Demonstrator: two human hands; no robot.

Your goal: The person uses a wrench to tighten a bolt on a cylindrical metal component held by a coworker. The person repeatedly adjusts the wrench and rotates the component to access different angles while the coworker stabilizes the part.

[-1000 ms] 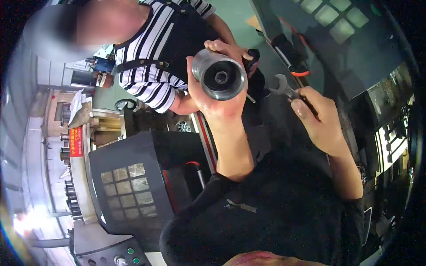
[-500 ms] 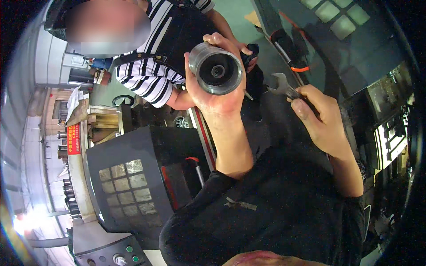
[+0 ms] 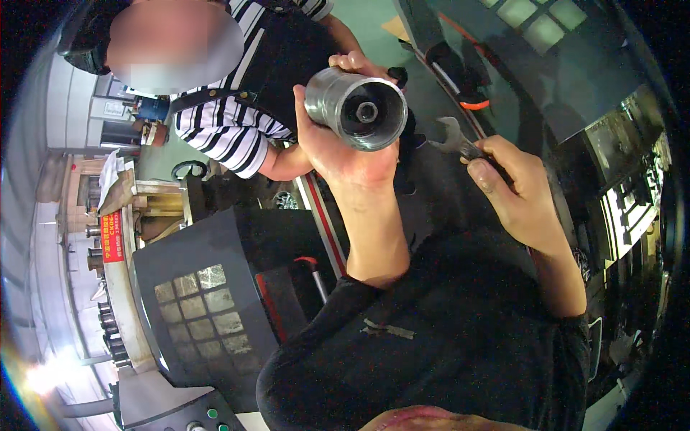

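My left hand [image 3: 352, 154] is raised at the upper middle, its fingers wrapped round a shiny metal cylinder [image 3: 327, 98]. The cylinder's open end faces me and to the right, and a round nut or bolt head shows at the bottom of its dark bore. To the right, my right hand [image 3: 514, 190] is closed on an open-end wrench [image 3: 460, 140]. The wrench's jaw points up and left toward the cylinder, apart from it. Most of the wrench handle is hidden in my fist.
A person in a striped shirt [image 3: 223, 133] and dark apron stands close at the upper left. A dark machine door with a gridded window [image 3: 201, 302] is at the lower left, above a control panel [image 3: 201, 413]. Another machine [image 3: 589, 93] stands at the right.
The cylinder has tilted a little to the right, so more of its side shows. My right hand and the wrench have hardly moved. The background has shifted slightly left.
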